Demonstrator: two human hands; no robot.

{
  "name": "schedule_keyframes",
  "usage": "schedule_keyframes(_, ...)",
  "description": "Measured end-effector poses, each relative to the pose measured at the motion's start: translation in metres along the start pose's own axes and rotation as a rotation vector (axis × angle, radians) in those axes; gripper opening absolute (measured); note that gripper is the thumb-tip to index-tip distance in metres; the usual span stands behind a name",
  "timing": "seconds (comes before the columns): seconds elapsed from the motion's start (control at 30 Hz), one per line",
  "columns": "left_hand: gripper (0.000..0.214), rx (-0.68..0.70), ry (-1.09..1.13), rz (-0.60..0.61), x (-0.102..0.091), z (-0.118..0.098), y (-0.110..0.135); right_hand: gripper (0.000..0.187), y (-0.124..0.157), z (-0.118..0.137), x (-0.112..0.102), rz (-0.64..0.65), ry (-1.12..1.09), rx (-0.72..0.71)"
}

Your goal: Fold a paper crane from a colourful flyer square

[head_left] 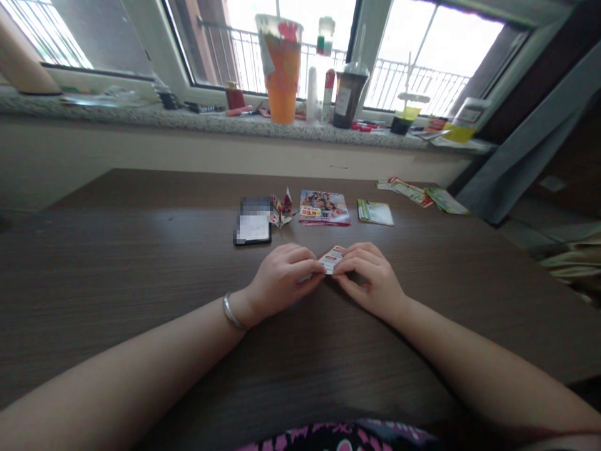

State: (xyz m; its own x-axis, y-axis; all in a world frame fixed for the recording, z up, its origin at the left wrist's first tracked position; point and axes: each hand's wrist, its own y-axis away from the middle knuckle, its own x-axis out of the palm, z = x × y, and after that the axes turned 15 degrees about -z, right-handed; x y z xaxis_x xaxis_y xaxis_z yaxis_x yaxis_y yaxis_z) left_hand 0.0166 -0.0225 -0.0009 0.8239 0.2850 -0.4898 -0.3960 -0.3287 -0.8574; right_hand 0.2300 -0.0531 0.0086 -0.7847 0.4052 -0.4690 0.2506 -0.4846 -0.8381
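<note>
My left hand [282, 279] and my right hand [369, 275] rest on the dark wooden table [141, 263], fingertips meeting. Both pinch a small folded piece of printed red-and-white paper [331, 258] between them; most of the paper is hidden under the fingers. A silver bracelet [231, 312] circles my left wrist. Beyond the hands lie a phone [252, 220], a folded paper crane [282, 210], a colourful leaflet [323, 208] and a green-and-white leaflet [375, 212].
More leaflets [413, 191] lie at the table's far right. The stone windowsill [188, 119] carries an orange cup [282, 69], a dark drink cup [348, 94], bottles and small clutter. A grey curtain [530, 138] hangs at the right.
</note>
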Motion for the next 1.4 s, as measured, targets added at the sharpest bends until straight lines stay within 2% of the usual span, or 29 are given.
schedule_keyframes(0.37, 0.007, 0.013, -0.034, 0.039, -0.0010, -0.0032, 0.0011, 0.007, -0.0013, 0.0025, -0.0003, 0.025, -0.023, 0.017)
schedule_keyframes(0.6, 0.006, 0.092, -0.088, 0.078, -0.0013, -0.0038, 0.0005, 0.008, -0.0031, 0.0065, 0.0010, -0.009, -0.001, -0.089)
schedule_keyframes(0.9, 0.011, 0.092, -0.114, 0.106, -0.0025, -0.0072, -0.0007, 0.006, -0.0042, 0.0093, 0.0016, 0.006, -0.005, -0.099)
schedule_keyframes(1.23, 0.017, 0.132, -0.092, 0.075, -0.0006, -0.0043, -0.0020, 0.009, -0.0055, 0.0084, 0.0028, 0.014, 0.015, -0.137)
schedule_keyframes(1.4, 0.018, 0.126, -0.086, 0.071, 0.0008, -0.0037, -0.0023, 0.009, -0.0047, 0.0064, 0.0048, 0.035, 0.054, -0.108)
